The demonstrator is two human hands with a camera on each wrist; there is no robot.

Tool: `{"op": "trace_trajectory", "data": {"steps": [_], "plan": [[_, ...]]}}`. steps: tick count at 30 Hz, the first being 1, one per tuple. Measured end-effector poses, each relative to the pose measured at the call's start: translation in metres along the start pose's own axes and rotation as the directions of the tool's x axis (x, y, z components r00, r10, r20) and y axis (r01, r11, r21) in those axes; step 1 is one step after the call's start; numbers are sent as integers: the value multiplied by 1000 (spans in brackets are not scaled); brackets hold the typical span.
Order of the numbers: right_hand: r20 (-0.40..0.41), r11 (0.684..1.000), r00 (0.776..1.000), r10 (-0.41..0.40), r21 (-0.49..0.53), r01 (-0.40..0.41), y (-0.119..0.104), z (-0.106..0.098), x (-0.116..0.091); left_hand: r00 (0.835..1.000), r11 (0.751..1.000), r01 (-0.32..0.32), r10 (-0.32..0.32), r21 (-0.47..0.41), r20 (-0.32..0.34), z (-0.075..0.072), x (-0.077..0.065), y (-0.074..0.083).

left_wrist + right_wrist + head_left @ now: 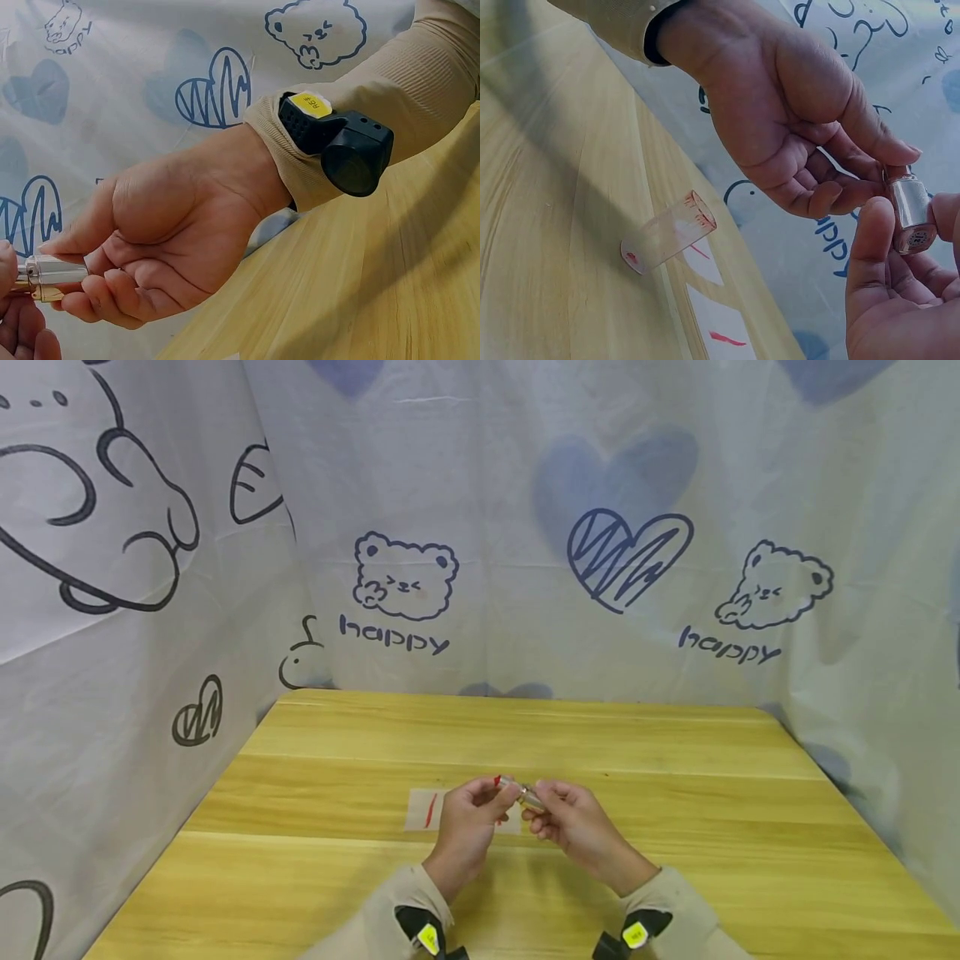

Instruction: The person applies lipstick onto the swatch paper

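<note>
A silver and gold lipstick [531,799] with a red tip is held between both hands, a little above the table. My left hand [467,827] pinches it near the red end, thumb on top. The other end, with a round label on its base, is gripped by the thumb and fingers of my right hand [585,831]. The left wrist view shows the shiny lipstick tube [60,279] meeting the left fingertips at the frame's edge. Under the hands, a clear plastic cup [664,241] with red marks stands upright; the left hand mostly hides it from the head camera.
Small white papers lie on the wooden table [315,793]. One paper [415,810] bears a red stroke beside the left hand. Another marked paper [699,259] lies behind the cup. Printed cloth [517,635] hangs around the back and sides.
</note>
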State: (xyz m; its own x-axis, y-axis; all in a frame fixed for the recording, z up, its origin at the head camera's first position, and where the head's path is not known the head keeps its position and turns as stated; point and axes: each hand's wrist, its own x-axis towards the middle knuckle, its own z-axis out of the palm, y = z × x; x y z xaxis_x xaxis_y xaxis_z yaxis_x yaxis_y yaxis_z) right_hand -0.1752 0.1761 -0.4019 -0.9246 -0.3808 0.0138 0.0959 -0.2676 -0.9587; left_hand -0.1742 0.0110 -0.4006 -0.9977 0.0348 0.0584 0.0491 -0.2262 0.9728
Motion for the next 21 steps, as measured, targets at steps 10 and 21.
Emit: {"op": "trace_trajectory", "data": {"steps": [10,21], "plan": [[-112,967,988,-110,-242,81,1,2,0,999,999,34,-34,-9,-38,0,0,0],[-160,876,942,-294,-440,198,2,7,-2,996,997,55,-50,56,-79,4,-3,2]]}}
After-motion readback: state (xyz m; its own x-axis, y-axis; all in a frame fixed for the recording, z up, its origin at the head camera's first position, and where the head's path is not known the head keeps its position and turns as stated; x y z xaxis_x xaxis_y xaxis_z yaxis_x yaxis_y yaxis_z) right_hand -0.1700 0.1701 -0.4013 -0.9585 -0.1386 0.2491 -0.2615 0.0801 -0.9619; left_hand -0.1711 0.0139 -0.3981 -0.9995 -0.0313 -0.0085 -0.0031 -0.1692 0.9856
